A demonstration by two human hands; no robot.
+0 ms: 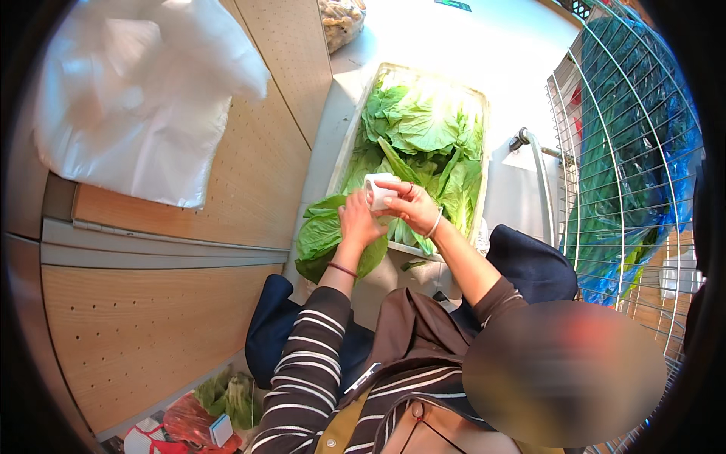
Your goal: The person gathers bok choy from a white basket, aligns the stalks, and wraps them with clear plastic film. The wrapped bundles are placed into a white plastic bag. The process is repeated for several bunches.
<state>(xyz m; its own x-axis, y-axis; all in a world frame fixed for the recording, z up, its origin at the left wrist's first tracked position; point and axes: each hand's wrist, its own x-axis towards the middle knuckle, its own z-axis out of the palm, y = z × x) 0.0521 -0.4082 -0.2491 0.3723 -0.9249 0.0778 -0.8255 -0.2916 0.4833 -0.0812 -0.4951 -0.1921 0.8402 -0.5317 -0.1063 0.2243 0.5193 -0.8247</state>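
Note:
A roll of white tape (372,196) is gripped by my right hand (417,207), thumb and fingers around its side. My left hand (358,218) is at the left of the roll, its fingertips blurred and close to or touching it. Whether it pinches the tape's end I cannot tell. Beneath my left hand and wrist lies a bunch of leafy greens (322,235), past the near left corner of a pale plastic crate (344,148). Heads of leafy lettuce (425,122) fill that crate, tips and stems facing several ways.
Clear plastic bags (142,113) hang against a perforated wooden panel (266,164) at left. A wire cart (618,142) holding greens in blue plastic (669,187) stands close on the right. Wrapped produce (227,397) sits low at left. A filled bag (342,22) is at the back.

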